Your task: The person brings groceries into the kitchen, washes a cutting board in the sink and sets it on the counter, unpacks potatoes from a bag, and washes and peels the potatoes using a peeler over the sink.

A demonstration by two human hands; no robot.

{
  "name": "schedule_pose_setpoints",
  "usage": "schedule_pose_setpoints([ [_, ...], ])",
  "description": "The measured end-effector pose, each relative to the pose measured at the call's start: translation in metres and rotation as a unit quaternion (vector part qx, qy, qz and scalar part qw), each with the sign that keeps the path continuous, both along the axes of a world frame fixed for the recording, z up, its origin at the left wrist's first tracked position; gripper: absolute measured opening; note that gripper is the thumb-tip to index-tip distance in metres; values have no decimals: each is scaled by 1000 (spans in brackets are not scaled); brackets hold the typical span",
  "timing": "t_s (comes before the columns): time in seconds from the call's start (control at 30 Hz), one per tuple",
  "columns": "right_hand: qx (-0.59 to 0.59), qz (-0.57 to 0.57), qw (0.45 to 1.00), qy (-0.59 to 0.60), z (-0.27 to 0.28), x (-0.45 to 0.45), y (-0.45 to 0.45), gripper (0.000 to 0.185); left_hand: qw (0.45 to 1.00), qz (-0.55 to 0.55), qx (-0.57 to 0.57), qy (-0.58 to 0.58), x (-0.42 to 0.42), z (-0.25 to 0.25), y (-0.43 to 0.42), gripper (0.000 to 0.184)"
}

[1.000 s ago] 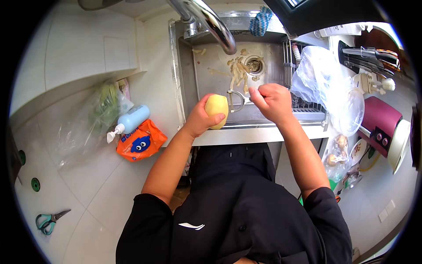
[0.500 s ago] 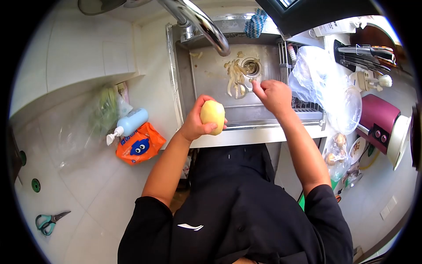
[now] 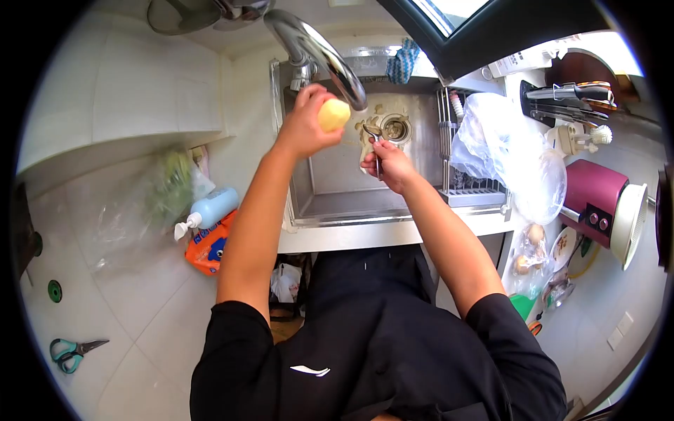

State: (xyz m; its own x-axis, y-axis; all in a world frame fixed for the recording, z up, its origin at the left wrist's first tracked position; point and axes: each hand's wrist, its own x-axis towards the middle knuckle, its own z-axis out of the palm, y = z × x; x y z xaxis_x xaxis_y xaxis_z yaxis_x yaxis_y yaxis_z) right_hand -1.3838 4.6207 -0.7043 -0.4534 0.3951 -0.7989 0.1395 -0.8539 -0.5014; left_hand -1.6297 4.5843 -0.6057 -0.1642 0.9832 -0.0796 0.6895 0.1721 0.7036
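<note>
My left hand (image 3: 302, 128) is wrapped round a peeled yellow potato (image 3: 334, 116), raised beside the chrome faucet (image 3: 324, 52) at the left back of the sink. In my right hand (image 3: 393, 166) is a metal peeler (image 3: 376, 133), its head pointing up toward the drain (image 3: 397, 128). Both hands are over the steel sink (image 3: 330, 175). Pale peelings (image 3: 365, 149) lie on the sink floor left of the drain, partly hidden by my right hand and the peeler.
Right of the basin are a dish rack (image 3: 477, 198), clear plastic bags (image 3: 484, 137), a knife block (image 3: 537, 105) and a maroon appliance (image 3: 597, 189). On the left counter lie a blue pump bottle (image 3: 215, 207), an orange packet (image 3: 208, 245) and scissors (image 3: 74, 353).
My left hand has carried the potato up and away from the sink's front edge to the faucet. My right hand has shifted left with the peeler, which now shows more clearly.
</note>
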Motion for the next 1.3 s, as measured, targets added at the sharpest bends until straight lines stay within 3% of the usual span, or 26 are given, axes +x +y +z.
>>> schedule_pose_setpoints([
  [0.1, -41, -58, 997, 40, -8, -28, 15, 26, 994, 9, 108, -21, 10, -17, -28, 61],
  [0.17, -76, -108, 991, 37, -18, -48, 21, 27, 986, 77, 151, 7, 29, -35, -44, 64],
  [0.2, -65, -87, 994, 7, -22, -58, 26, 29, 985, 72, 154, 10, 40, -45, -51, 64],
  [0.23, -63, -92, 994, 11, -29, -67, 31, 29, 947, 209, 79, -233, 53, -54, -57, 61],
  [0.27, 9, -26, 999, -27, -40, -76, 33, 27, 827, 330, -5, -456, 64, -58, -61, 58],
  [0.3, 161, 52, 983, -72, -58, -83, 31, 28, 829, 327, -5, -454, 72, -53, -63, 58],
  [0.33, 307, 118, 933, -144, -71, -91, 29, 32, 751, 367, -17, -549, 79, -46, -65, 54],
  [0.37, 306, 118, 934, -145, -83, -92, 30, 32, 658, 402, -29, -636, 85, -40, -65, 50],
  [0.43, 381, 135, 902, -155, -74, -94, 31, 34, 644, 406, -31, -648, 89, -48, -69, 44],
  [0.47, 380, 138, 901, -155, -69, -88, 32, 34, 607, 397, -39, -687, 89, -56, -70, 44],
  [0.5, 255, 178, 936, -164, -34, -78, 36, 33, 569, 386, -47, -725, 89, -64, -71, 45],
  [0.53, 124, 214, 954, -172, -11, -69, 36, 33, 567, 386, -46, -727, 87, -67, -71, 45],
  [0.57, 125, 215, 953, -176, -18, -63, 28, 33, 587, 335, -69, -734, 86, -68, -70, 46],
  [0.6, 64, 82, 990, -92, -38, -53, 18, 34, 604, 284, -90, -739, 86, -71, -69, 48],
  [0.63, 0, -53, 999, -6, -36, -46, 9, 35, 600, 284, -89, -743, 87, -77, -71, 48],
  [0.67, -27, -114, 992, 43, -33, -38, 2, 33, 588, 233, -140, -761, 87, -83, -71, 50],
  [0.77, -90, -100, 989, 56, 4, -31, 0, 31, 582, 158, -223, -766, 90, -78, -70, 53],
  [0.93, -65, -102, 991, 56, 5, -33, 1, 28, 614, 157, -251, -732, 89, -70, -75, 53],
  [1.0, -60, -173, 983, 32, 10, -36, -1, 22, 616, 154, -271, -723, 88, -68, -79, 53],
  [1.13, -29, -135, 990, 38, -24, -43, -1, 20, 615, 141, -298, -716, 83, -64, -83, 52],
  [1.3, -71, -179, 981, 4, -21, -54, 12, 33, 600, 224, -225, -735, 84, -61, -76, 48],
])
